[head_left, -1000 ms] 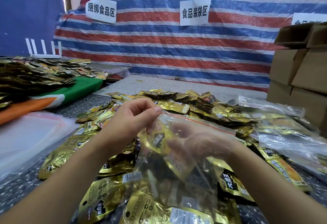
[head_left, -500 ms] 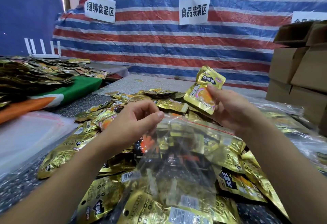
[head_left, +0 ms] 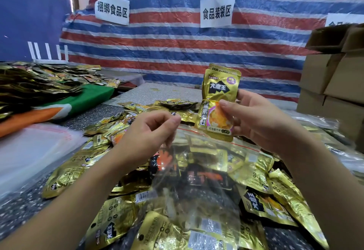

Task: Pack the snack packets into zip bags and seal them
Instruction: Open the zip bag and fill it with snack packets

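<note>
A clear zip bag (head_left: 197, 172) with a red strip at its mouth lies open over a heap of gold snack packets (head_left: 110, 224) on the speckled table. My left hand (head_left: 149, 133) pinches the near left edge of the bag's mouth. My right hand (head_left: 256, 119) holds a gold snack packet (head_left: 216, 109) upright just above the bag's mouth, thumb on its front. Several packets show through the bag's film.
A stack of empty clear bags (head_left: 29, 151) lies at the left. More gold packets (head_left: 39, 80) are piled on a green and orange cloth (head_left: 86, 99) at the far left. Cardboard boxes (head_left: 334, 84) stand at the right. A striped tarp (head_left: 177, 42) with paper signs hangs behind.
My right hand came out of the bag, picked a gold packet from the pile and turned it upright above the bag's mouth. My left hand stayed on the bag's edge.
</note>
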Motion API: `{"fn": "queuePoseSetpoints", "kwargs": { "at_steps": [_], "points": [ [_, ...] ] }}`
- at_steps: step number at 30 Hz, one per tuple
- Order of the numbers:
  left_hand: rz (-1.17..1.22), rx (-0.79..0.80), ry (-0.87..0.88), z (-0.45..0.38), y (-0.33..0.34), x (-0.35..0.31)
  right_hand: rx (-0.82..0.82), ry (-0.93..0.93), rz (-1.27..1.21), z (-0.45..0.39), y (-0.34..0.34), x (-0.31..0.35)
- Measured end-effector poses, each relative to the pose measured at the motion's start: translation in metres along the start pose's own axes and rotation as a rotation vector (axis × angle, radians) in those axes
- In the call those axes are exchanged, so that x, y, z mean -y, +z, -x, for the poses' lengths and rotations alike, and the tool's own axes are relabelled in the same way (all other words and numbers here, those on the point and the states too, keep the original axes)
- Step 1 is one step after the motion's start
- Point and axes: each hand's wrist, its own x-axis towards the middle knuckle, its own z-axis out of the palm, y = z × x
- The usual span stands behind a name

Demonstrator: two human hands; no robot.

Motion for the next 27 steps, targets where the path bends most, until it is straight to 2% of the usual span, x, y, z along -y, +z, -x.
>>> {"fn": "queuePoseSetpoints", "kwargs": {
  "at_steps": [7,13,17,21,27],
  "points": [
    [-0.006,0.016,-0.005,0.000,0.000,0.000,-0.099,-0.038,0.147,0.001,0.009,0.002],
    [-0.077,0.040,-0.036,0.002,-0.003,0.002,0.011,-0.132,0.223,0.009,0.013,0.011],
    [-0.079,0.033,-0.056,0.001,-0.001,0.002,0.124,-0.083,0.359,0.015,0.010,0.016],
    [-0.046,0.031,-0.029,0.001,-0.001,0.001,0.125,-0.069,0.554,0.013,0.009,0.010],
    [-0.048,-0.002,0.015,0.002,0.000,0.000,0.231,0.010,0.671,0.016,0.006,0.011]
  ]
}}
